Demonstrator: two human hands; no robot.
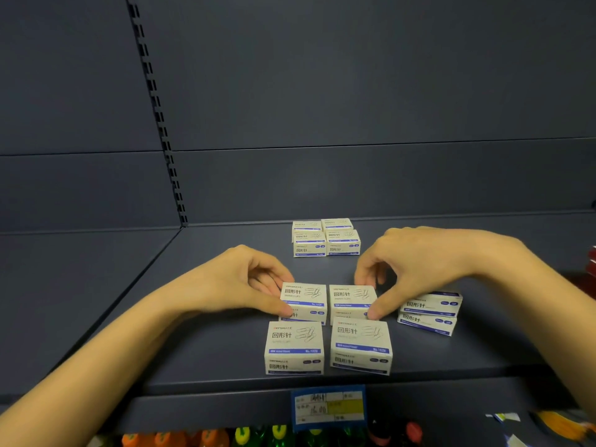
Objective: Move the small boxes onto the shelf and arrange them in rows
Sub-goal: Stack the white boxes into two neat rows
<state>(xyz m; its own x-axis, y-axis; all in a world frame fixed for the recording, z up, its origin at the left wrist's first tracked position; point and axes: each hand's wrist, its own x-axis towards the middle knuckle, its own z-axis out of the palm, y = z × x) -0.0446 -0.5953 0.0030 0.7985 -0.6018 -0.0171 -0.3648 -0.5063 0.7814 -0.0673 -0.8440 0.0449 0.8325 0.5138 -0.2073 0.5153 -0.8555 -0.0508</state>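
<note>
On the shelf [483, 356], a back group [342, 243] and a front pair [294, 346] were already in rows. Our left hand [238, 279] pinched one middle box [303, 296] and our right hand [419, 262] its neighbour [352, 296], thumbs in front, fingers behind. We judged the side stack [430, 312] not yet placed. All lay label up, long sides running left to right.

Centre the dial on the middle boxes [303, 295]. At 9 the shelf [180, 317] lies bare out to the post [158, 124] at 10, save for the left hand [238, 279], which pinches the pair there. The right hand [419, 262] pinches from 2, filling the gap to the stack [429, 312] at 3. Front boxes [294, 346] crowd in at 6, just beside. At 12 a bare strip runs before the back boxes [325, 238].
</note>
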